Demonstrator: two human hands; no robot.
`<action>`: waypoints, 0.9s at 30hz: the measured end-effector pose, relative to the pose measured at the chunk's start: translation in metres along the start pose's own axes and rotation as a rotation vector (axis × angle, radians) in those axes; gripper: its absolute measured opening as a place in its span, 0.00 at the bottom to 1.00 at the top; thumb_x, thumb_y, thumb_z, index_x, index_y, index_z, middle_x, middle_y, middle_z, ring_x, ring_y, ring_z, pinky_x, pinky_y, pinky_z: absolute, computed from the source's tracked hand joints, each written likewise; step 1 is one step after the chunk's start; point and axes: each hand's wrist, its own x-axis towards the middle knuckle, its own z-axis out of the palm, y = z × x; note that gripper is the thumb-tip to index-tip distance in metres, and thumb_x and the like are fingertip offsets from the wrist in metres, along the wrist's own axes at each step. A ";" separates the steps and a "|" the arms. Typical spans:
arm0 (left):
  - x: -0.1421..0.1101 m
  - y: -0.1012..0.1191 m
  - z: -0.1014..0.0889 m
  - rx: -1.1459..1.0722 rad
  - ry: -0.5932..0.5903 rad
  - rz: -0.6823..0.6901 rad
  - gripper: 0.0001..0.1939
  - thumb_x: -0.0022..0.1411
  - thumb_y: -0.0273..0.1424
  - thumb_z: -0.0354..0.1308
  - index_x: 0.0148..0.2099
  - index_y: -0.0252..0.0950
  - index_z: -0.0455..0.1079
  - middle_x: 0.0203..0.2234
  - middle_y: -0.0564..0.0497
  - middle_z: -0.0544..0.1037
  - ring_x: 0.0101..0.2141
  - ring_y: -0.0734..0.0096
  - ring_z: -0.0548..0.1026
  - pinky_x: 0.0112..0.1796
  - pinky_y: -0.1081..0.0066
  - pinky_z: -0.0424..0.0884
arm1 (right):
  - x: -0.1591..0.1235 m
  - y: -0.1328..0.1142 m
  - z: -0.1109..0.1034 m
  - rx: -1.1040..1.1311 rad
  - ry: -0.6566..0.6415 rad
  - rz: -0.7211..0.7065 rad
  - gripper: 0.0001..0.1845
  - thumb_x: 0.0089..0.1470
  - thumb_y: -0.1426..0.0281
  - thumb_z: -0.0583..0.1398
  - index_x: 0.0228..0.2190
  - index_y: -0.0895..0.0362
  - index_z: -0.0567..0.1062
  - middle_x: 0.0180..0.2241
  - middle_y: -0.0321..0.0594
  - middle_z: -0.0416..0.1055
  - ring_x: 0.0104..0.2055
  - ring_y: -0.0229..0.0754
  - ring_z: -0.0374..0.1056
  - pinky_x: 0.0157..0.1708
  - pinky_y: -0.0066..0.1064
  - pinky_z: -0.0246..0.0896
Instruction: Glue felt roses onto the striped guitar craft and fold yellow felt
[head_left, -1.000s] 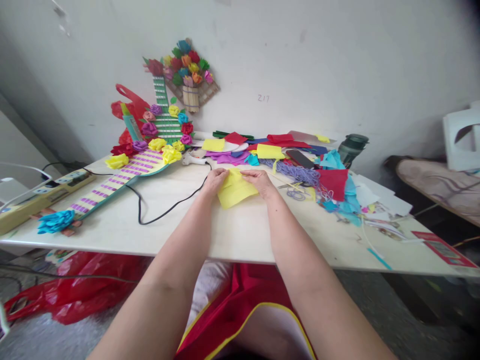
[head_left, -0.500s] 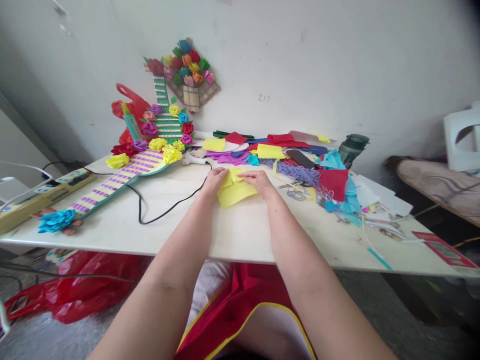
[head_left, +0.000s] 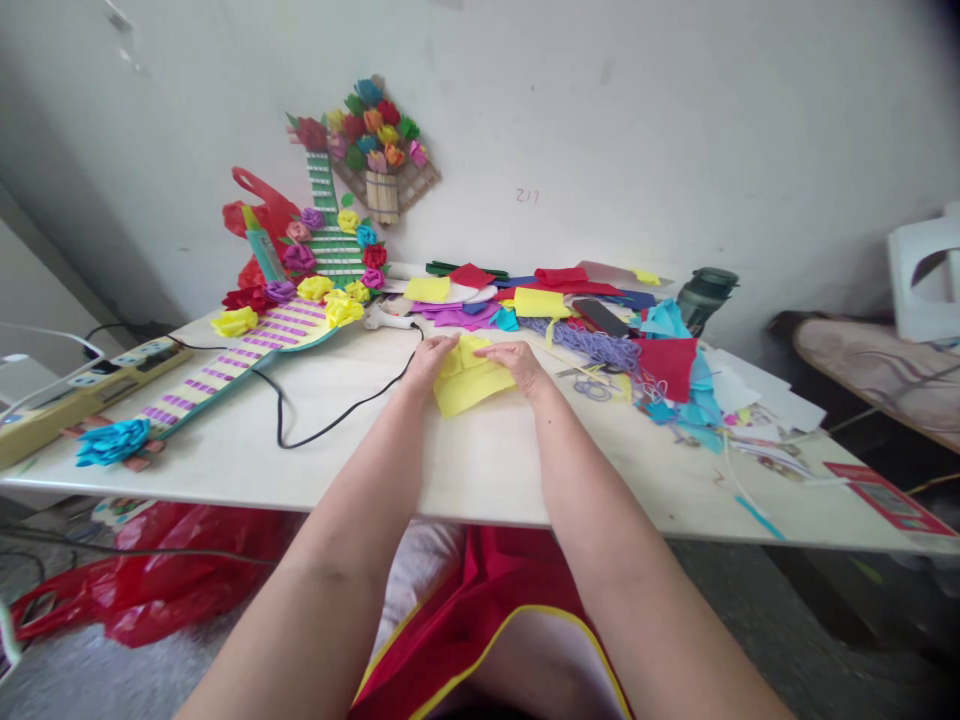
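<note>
Between my hands, over the middle of the table (head_left: 480,470), is a sheet of yellow crepe paper (head_left: 474,388) with its far part folded or creased. My left hand (head_left: 429,362) pinches its far left edge. At the far right side, my right hand (head_left: 519,362) has its thumb and fingers closed on the paper. Some of the fingertips are hidden behind the sheet. Behind my left hand lies a white glue gun (head_left: 386,318) with a black cord (head_left: 330,432) running to the left.
To the left are a flower-decked board (head_left: 240,360), a glue bottle (head_left: 262,250) and a power strip (head_left: 90,395). Coloured paper (head_left: 457,312), purple yarn (head_left: 585,343), a phone (head_left: 600,318) and a dark bottle (head_left: 705,298) lie or stand along the back and right.
My right fingers have shifted slightly left along the paper's far edge, and the folds there look a little different. My left hand has stayed nearly in place.
</note>
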 end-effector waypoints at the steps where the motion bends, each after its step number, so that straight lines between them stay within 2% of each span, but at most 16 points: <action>1: -0.001 0.001 0.000 0.020 -0.015 -0.008 0.17 0.48 0.43 0.59 0.22 0.35 0.59 0.14 0.57 0.58 0.17 0.80 0.57 0.19 0.75 0.52 | 0.000 0.000 0.000 0.000 -0.002 0.005 0.12 0.38 0.66 0.58 0.23 0.55 0.81 0.29 0.39 0.77 0.42 0.47 0.69 0.45 0.36 0.58; 6: -0.005 0.004 0.002 0.017 -0.070 -0.030 0.19 0.43 0.43 0.63 0.23 0.35 0.60 0.14 0.58 0.61 0.16 0.82 0.58 0.19 0.77 0.52 | 0.000 0.001 0.003 0.033 0.023 0.051 0.11 0.37 0.67 0.60 0.25 0.57 0.81 0.28 0.39 0.77 0.39 0.45 0.69 0.42 0.35 0.60; 12: -0.009 0.009 0.004 -0.012 -0.069 -0.002 0.18 0.46 0.43 0.61 0.26 0.34 0.62 0.17 0.57 0.66 0.18 0.80 0.61 0.20 0.77 0.55 | 0.002 0.003 0.004 0.212 0.085 0.179 0.18 0.39 0.69 0.59 0.36 0.57 0.78 0.28 0.37 0.76 0.32 0.40 0.69 0.37 0.34 0.63; 20: -0.009 0.011 0.006 0.012 -0.047 0.003 0.16 0.47 0.41 0.61 0.26 0.34 0.63 0.17 0.57 0.65 0.18 0.81 0.61 0.21 0.77 0.55 | 0.005 0.011 0.000 0.289 0.067 0.155 0.19 0.40 0.60 0.62 0.34 0.58 0.78 0.34 0.40 0.76 0.39 0.43 0.70 0.42 0.34 0.63; 24: -0.010 0.014 0.006 -0.040 -0.046 -0.015 0.16 0.47 0.40 0.61 0.26 0.34 0.62 0.17 0.57 0.67 0.18 0.81 0.62 0.20 0.78 0.56 | 0.002 0.006 -0.002 0.268 0.010 0.151 0.20 0.37 0.66 0.63 0.36 0.56 0.78 0.31 0.37 0.76 0.36 0.42 0.70 0.40 0.35 0.63; 27: -0.012 0.014 0.006 -0.050 -0.053 -0.016 0.15 0.47 0.40 0.61 0.26 0.33 0.63 0.17 0.57 0.66 0.18 0.81 0.62 0.20 0.78 0.56 | 0.001 0.005 -0.002 0.230 -0.012 0.091 0.21 0.33 0.71 0.63 0.36 0.56 0.77 0.34 0.38 0.76 0.38 0.42 0.70 0.41 0.33 0.63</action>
